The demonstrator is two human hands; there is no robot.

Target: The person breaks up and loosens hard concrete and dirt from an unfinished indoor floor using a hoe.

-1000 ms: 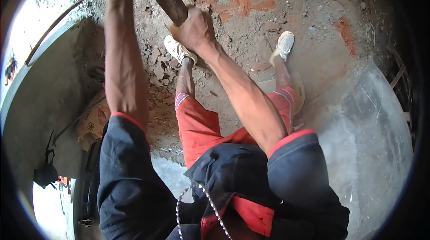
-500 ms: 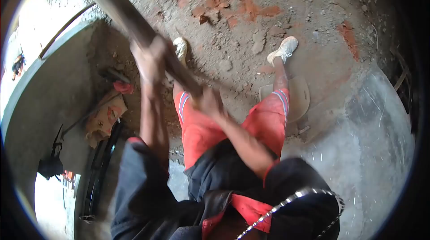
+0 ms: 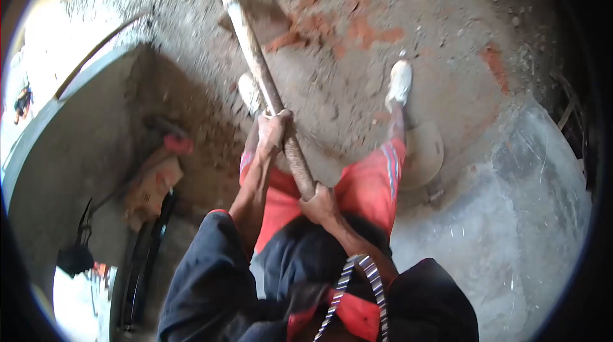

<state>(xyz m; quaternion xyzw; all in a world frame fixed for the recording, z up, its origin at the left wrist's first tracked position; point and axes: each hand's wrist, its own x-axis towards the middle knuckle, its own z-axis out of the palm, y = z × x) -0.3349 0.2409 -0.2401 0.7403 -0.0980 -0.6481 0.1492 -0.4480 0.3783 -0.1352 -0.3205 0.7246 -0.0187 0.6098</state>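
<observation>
A long wooden handle point(image 3: 258, 64) slants from the upper middle down toward my lap, with a broad hoe blade point(image 3: 267, 17) at its far end, resting on the dirt floor by reddish patches. My left hand point(image 3: 273, 130) is closed around the middle of the handle. Lower down, my right hand point(image 3: 318, 205) grips the handle near its end, in front of my red shorts point(image 3: 370, 179). Both hands touch only the handle.
My shoes point(image 3: 400, 81) stand apart on the loose soil point(image 3: 332, 80). Behind the right leg lies a round pale lid or pan point(image 3: 423, 155). A curved grey wall point(image 3: 76, 131) rises at left, near a torn brown bag point(image 3: 153, 192). Smooth concrete point(image 3: 485, 233) lies at right.
The handle has swung down from its raised position, and its blade end now shows against the ground. Both my hands have moved lower, still gripping the handle.
</observation>
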